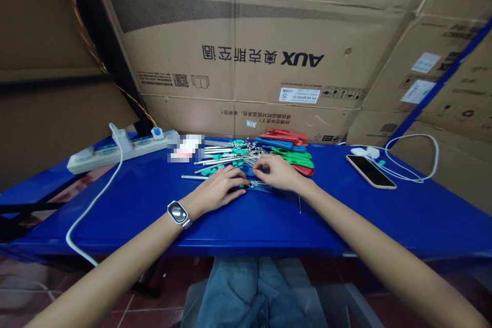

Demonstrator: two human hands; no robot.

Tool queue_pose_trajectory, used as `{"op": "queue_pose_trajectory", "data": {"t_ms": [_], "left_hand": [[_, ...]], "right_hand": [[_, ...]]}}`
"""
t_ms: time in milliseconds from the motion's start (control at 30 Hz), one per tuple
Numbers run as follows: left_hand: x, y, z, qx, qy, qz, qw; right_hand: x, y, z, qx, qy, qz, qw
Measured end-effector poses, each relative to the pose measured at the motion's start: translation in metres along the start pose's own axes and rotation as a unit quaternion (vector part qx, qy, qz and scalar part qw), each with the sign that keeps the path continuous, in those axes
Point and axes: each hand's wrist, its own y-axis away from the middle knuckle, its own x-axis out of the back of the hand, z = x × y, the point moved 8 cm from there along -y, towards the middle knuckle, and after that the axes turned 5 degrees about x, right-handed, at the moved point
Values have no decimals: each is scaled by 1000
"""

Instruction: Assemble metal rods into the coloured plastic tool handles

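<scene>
A heap of thin metal rods with teal caps (226, 156) lies at the far middle of the blue table (269, 215). Red, blue and green plastic handles (290, 148) are stacked just right of it. My left hand (219, 189), a watch on its wrist, lies palm down with its fingers pressing a blue handle with a metal shaft (257, 185) against the table. My right hand (274, 170) is curled, its fingertips pinched on something small by the rods that I cannot make out. One loose thin rod (300, 204) lies near my right wrist.
A white power strip (115, 151) with a cable running over the front edge sits at the back left. A phone (371, 170) with a white charging cable (415, 164) lies at the right. Cardboard boxes (269, 46) wall off the back.
</scene>
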Motion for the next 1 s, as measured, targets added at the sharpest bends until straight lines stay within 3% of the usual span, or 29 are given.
{"op": "queue_pose_trajectory", "data": {"t_ms": [167, 333, 500, 733, 900, 1000], "left_hand": [[9, 2, 2, 20, 18, 16, 1000], [35, 6, -14, 59, 90, 128, 986], [45, 7, -29, 88, 111, 184, 972], [60, 13, -31, 108, 94, 260, 955], [66, 16, -36, 123, 115, 291, 942], [67, 17, -42, 142, 124, 297, 936]], "right_hand": [[-3, -17, 13, -71, 95, -34, 992], [-8, -18, 19, -85, 88, -34, 992], [-8, -14, 19, -47, 42, 13, 998], [16, 2, 10, 9, -108, 149, 983], [17, 10, -3, 29, -129, 159, 978], [11, 9, -7, 33, -122, 126, 984]]}}
